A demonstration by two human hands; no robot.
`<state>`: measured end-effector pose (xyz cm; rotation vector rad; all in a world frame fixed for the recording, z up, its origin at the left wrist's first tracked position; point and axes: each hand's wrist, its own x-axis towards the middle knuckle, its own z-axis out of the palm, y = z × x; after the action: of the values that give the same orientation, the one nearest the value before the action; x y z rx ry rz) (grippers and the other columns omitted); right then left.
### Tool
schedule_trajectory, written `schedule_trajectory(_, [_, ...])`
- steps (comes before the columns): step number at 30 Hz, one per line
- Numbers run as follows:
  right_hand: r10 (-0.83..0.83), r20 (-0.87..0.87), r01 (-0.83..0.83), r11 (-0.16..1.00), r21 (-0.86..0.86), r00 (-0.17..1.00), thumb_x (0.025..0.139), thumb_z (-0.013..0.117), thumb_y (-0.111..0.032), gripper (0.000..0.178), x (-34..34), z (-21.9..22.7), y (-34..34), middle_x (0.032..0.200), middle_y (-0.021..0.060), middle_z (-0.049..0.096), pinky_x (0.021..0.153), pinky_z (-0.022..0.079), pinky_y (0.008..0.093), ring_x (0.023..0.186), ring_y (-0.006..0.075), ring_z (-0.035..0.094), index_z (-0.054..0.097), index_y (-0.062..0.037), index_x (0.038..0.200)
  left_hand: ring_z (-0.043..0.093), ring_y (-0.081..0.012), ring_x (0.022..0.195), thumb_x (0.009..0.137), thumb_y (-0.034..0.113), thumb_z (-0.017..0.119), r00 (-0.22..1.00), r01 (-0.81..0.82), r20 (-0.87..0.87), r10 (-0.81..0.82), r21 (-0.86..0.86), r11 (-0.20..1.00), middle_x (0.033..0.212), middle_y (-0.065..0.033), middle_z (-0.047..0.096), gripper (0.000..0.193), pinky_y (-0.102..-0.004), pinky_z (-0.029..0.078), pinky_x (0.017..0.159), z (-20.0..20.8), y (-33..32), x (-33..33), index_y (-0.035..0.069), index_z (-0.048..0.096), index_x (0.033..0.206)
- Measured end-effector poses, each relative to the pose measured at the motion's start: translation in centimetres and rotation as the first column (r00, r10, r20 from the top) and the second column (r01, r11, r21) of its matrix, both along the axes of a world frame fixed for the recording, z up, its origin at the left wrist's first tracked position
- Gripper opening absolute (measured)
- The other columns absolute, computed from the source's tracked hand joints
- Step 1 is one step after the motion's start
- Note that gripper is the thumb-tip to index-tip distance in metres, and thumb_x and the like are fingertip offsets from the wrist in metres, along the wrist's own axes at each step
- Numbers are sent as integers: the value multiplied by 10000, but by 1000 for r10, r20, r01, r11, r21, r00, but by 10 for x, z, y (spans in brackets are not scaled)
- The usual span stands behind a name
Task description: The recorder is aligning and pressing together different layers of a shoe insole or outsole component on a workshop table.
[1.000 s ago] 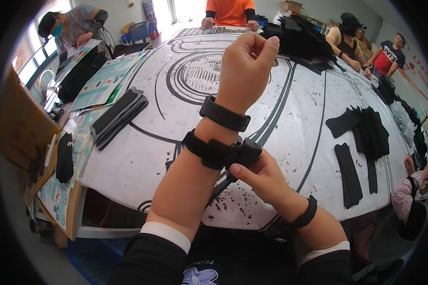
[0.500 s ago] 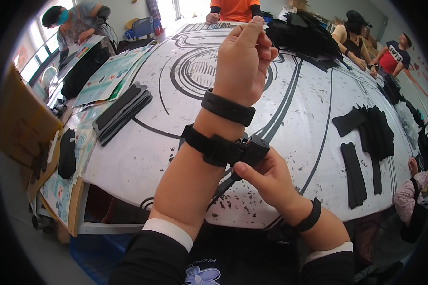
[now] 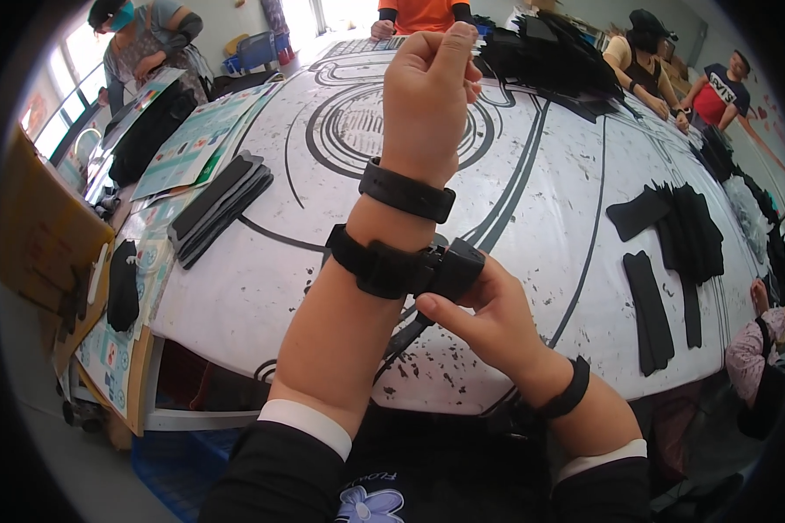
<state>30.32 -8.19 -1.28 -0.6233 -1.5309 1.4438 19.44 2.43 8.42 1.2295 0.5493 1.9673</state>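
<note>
My left hand [image 3: 427, 91] is raised over the table with its fingers curled in and thumb against them; nothing shows in it. Around that wrist sits a black wristband [image 3: 407, 192]. Lower on the forearm is a wider black strap [image 3: 379, 266], which carries a small black box-shaped device [image 3: 457, 268]. My right hand [image 3: 488, 318] grips this device from its right and lower side, thumb in front. The other fingers are partly hidden behind it. A thin black band [image 3: 569, 390] circles my right wrist.
The white table [image 3: 549, 227] has black line patterns. Black fabric strips [image 3: 648, 314] lie at right, with a grey-black stack [image 3: 221, 209] at left. A large dark pile [image 3: 549, 65] stands at the back. Printed sheets [image 3: 201, 144] cover the left side. Several people are around the table.
My left forearm and the device have shifted slightly left, and my right hand has moved with them, still gripping the device. The left fist has turned a little, showing more of its back.
</note>
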Motion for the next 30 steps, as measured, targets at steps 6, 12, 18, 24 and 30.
schedule_trajectory(6, [-145,-165,149,989,13,976,947,417,-319,378,31,11,37,939,88,607,745,466,274,795,146,584,555,-3,1101,434,-65,504,850,208,599,999,3,37,-1,-56,998,624,9,501,186,-235,452,592,-4,8,-6,82,548,724])
schedule_trajectory(12, [-645,-647,497,750,-436,405,847,463,-124,145,121,67,122,732,54,556,604,440,270,648,138,507,553,-11,854,383,-68,504,870,192,554,997,22,82,-12,-123,992,604,27,445,212,-254,404,592,-12,15,7,108,478,691])
schedule_trajectory(18, [-796,-597,541,547,-639,100,813,472,-138,107,133,47,140,639,5,474,502,382,237,530,89,438,516,-40,807,389,-60,523,865,194,562,999,34,44,-24,-242,970,615,38,439,186,-248,410,603,-34,18,31,116,490,713])
schedule_trajectory(24, [-781,-584,646,567,-512,223,799,488,-129,97,114,28,125,593,-16,422,498,345,226,527,78,404,515,-36,785,399,-63,486,858,195,575,996,26,84,-5,-240,970,601,42,462,186,-230,414,572,-50,18,37,110,502,709])
schedule_trajectory(30, [-707,-573,655,669,-351,414,808,510,-118,117,113,25,112,593,3,455,518,356,233,542,93,421,536,-8,775,435,-53,548,836,221,589,975,31,-196,-104,-343,939,623,28,490,204,-205,393,544,-57,17,53,78,529,703])
